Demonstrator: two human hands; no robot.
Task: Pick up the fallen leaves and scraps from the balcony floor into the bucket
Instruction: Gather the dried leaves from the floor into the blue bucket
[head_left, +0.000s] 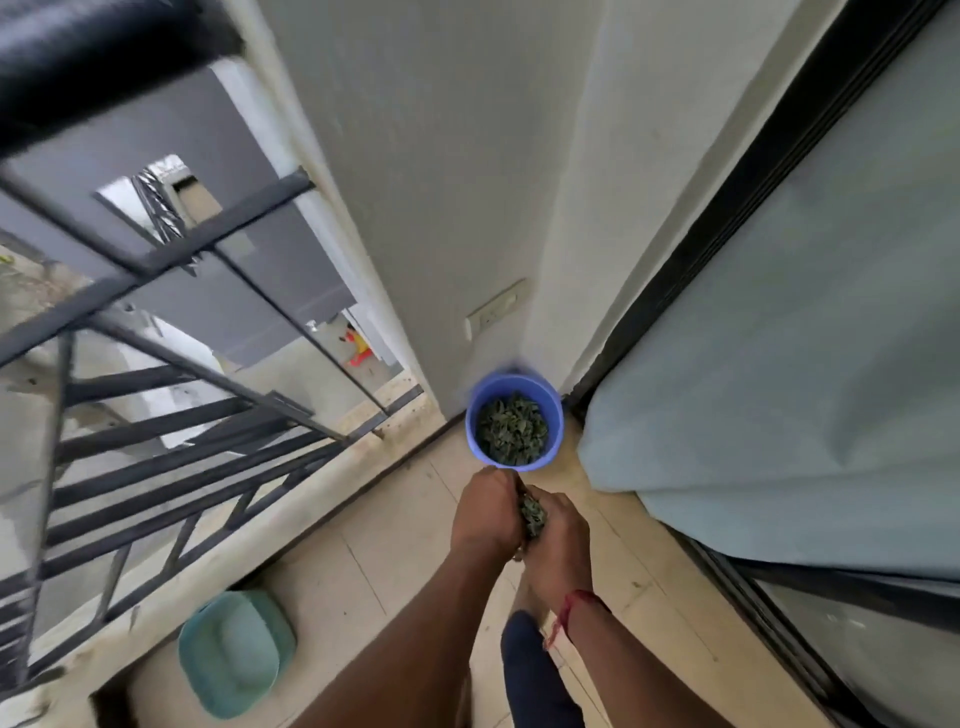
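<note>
One dark navy trouser leg (535, 675) is nearest, on the near side of the bucket. Near-left of the bucket, one teal rounded plastic basin (234, 654) sits on the pale beige tiled balcony floor (389, 571) against the railing kerb, probably parked out of the walking line. One red thread wristband (571, 605) is on the right wrist.

Just short of the bucket's near rim are two hands, the left hand (485, 512) and right hand (561, 540), pressed together. The grip of both is clenched around one clump of dark green dry leaves (533, 514) squeezed between them, only its top edge showing. The two-handed hold looks chosen so loose bits don't spill. The clump is not over the opening yet, so this reads as a carry with the drop not done.

One round blue plastic bucket (514, 387) stands upright on the floor in the corner, at the wall. I can't tell if it touches. The corner spot likely makes it hard to knock over. Inside is one pile of dark green leaves (511, 428), too many to count.

Beyond the bucket, one white wall socket plate (493, 310) is on the grey painted wall (441, 182). Right of the bucket, one pale blue curtain (779, 364) bulges past the black sliding door frame (737, 208). Left of the bucket is the black metal railing (182, 257), its bars blurred and not counted. A few specks lie on the floor near the bucket, too small to count.
</note>
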